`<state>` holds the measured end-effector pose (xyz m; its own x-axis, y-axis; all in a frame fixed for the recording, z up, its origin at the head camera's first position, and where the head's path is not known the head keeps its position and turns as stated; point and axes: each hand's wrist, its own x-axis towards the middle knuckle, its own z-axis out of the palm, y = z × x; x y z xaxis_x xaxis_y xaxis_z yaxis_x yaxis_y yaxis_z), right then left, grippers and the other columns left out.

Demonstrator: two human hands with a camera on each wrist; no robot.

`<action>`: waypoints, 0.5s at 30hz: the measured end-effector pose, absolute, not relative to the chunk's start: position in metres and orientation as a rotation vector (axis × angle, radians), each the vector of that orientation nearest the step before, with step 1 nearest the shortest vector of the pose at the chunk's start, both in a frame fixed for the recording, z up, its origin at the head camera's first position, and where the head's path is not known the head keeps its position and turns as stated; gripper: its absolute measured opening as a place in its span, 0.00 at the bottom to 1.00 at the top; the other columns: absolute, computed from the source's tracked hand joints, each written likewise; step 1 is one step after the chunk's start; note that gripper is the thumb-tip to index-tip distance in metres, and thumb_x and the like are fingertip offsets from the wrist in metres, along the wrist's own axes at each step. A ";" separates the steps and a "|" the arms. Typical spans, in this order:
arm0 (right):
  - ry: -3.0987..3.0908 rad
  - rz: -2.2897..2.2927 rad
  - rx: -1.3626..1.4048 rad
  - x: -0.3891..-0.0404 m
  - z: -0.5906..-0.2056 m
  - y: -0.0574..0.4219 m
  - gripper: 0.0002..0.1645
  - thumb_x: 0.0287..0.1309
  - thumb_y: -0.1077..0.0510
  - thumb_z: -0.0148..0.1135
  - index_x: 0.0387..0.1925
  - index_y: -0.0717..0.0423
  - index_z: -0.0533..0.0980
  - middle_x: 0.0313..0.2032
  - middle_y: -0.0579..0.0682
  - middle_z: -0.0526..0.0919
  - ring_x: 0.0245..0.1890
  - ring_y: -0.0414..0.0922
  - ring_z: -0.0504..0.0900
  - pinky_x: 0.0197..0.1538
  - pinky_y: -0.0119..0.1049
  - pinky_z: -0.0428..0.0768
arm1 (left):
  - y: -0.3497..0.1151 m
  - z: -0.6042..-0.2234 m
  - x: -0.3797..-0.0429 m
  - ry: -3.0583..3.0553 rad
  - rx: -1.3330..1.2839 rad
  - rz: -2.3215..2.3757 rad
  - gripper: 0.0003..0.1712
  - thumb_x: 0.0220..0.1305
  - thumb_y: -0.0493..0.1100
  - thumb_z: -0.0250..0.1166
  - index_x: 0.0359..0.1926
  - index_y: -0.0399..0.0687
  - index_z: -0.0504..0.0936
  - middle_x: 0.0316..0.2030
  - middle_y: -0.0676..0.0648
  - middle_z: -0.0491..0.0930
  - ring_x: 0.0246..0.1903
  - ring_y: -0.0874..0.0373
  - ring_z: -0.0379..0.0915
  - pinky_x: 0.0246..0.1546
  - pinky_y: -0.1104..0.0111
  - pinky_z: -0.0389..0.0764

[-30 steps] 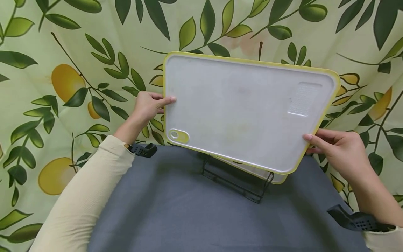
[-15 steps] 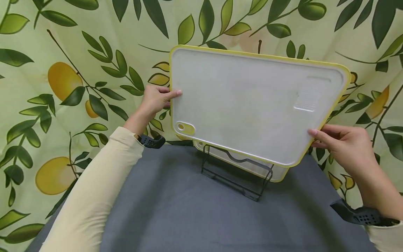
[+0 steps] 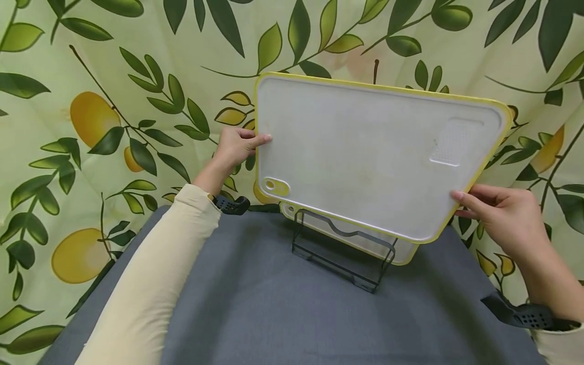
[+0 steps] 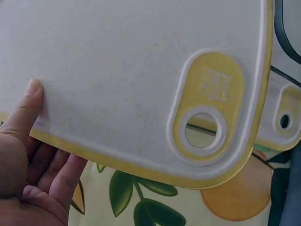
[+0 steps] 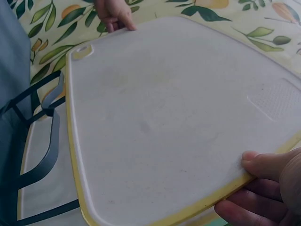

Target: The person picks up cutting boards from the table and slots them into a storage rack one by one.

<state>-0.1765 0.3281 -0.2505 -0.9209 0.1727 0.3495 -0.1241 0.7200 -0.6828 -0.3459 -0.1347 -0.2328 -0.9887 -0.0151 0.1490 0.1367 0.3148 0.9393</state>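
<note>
Both hands hold up a large white cutting board with a yellow rim, tilted down to the right. The left hand pinches its left edge, thumb on the front face and fingers behind. At the lower right edge, the right hand grips the same way. A yellow inset with a hanging hole marks one corner, and a textured grating patch lies near the opposite one. Just below the board stands a dark wire rack, holding a second yellow-rimmed cutting board, mostly hidden behind the raised one.
A blue-grey cloth covers the table under the rack. Behind it hangs a pale curtain printed with leaves and yellow fruit. Dark straps with camera mounts sit on both wrists.
Both hands have carried the board to the right. It rose, then dipped slightly in the last half second. The rack's curved front bar, hidden at first, now shows below it.
</note>
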 end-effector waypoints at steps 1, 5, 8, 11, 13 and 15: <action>-2.532 1.054 -0.034 -0.176 -0.252 0.329 0.30 0.64 0.43 0.67 0.50 0.68 0.82 0.27 0.17 0.82 0.26 0.23 0.84 0.33 0.14 0.79 | -0.134 -0.234 -0.346 -2.440 -0.117 -1.755 0.27 0.60 0.51 0.74 0.52 0.34 0.86 0.55 0.41 0.82 0.50 0.56 0.79 0.57 0.58 0.83; -2.525 1.076 -0.023 -0.176 -0.256 0.331 0.30 0.64 0.46 0.67 0.52 0.70 0.81 0.28 0.15 0.81 0.26 0.22 0.85 0.32 0.16 0.80 | -0.131 -0.237 -0.348 -2.445 -0.120 -1.739 0.26 0.60 0.51 0.74 0.51 0.34 0.86 0.56 0.42 0.81 0.49 0.57 0.78 0.56 0.59 0.83; -2.524 1.070 -0.017 -0.177 -0.258 0.331 0.30 0.65 0.47 0.67 0.53 0.72 0.80 0.29 0.12 0.79 0.27 0.22 0.84 0.32 0.18 0.81 | -0.129 -0.239 -0.349 -2.441 -0.116 -1.749 0.27 0.60 0.51 0.74 0.52 0.34 0.86 0.57 0.42 0.80 0.48 0.57 0.77 0.56 0.60 0.83; -2.529 1.080 -0.020 -0.177 -0.260 0.332 0.31 0.65 0.47 0.67 0.54 0.73 0.79 0.29 0.11 0.78 0.27 0.22 0.84 0.31 0.18 0.81 | -0.127 -0.242 -0.350 -2.434 -0.113 -1.763 0.27 0.60 0.50 0.75 0.53 0.35 0.86 0.57 0.41 0.81 0.49 0.56 0.78 0.56 0.60 0.83; -2.537 1.091 -0.023 -0.178 -0.261 0.333 0.31 0.66 0.48 0.66 0.55 0.73 0.79 0.30 0.11 0.78 0.27 0.22 0.84 0.31 0.18 0.81 | -0.126 -0.244 -0.350 -2.437 -0.104 -1.767 0.27 0.60 0.51 0.75 0.53 0.36 0.86 0.58 0.41 0.82 0.50 0.54 0.78 0.56 0.60 0.83; -2.550 1.093 -0.025 -0.177 -0.261 0.334 0.31 0.66 0.48 0.66 0.55 0.72 0.79 0.30 0.11 0.78 0.27 0.23 0.85 0.31 0.18 0.81 | -0.125 -0.246 -0.351 -2.439 -0.099 -1.773 0.28 0.60 0.51 0.75 0.54 0.36 0.86 0.58 0.41 0.82 0.52 0.53 0.79 0.56 0.60 0.83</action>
<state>-0.1771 0.3338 -0.2613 -0.9330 0.1579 0.3233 -0.1253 0.6999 -0.7032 -0.3508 -0.1248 -0.2455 -0.9901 -0.0198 0.1389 0.1260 0.3099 0.9424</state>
